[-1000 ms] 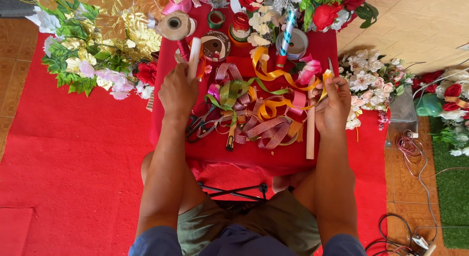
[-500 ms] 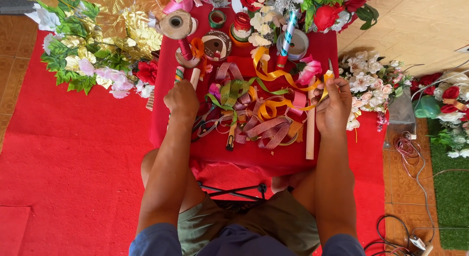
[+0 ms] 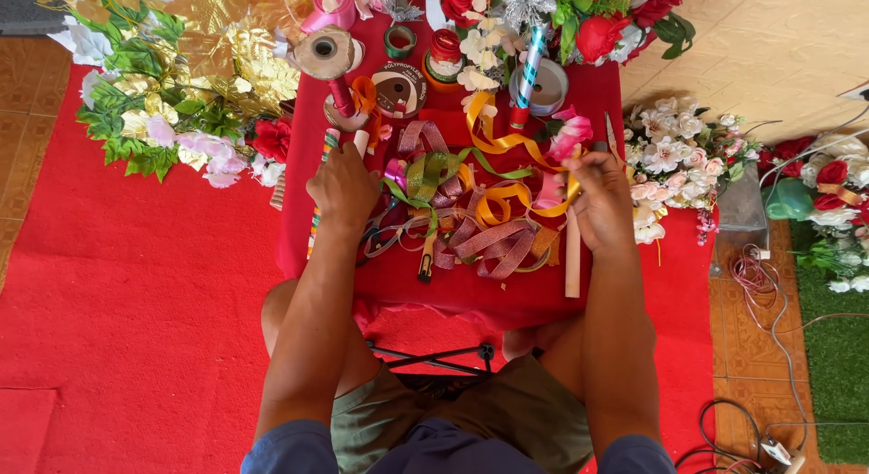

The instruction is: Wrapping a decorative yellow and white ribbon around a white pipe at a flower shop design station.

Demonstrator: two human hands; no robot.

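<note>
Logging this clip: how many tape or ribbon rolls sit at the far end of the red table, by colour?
Brown rolls: 2
Green roll: 1
Red roll: 1
Silver roll: 1
Total: 5

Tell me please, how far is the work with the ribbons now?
Done: cut ribbon pieces lie in a pile on the red table. In hand: the left hand grips a thin white stick; the right hand holds orange ribbon. Left: ribbon spools and artificial flowers lie unused.
</note>
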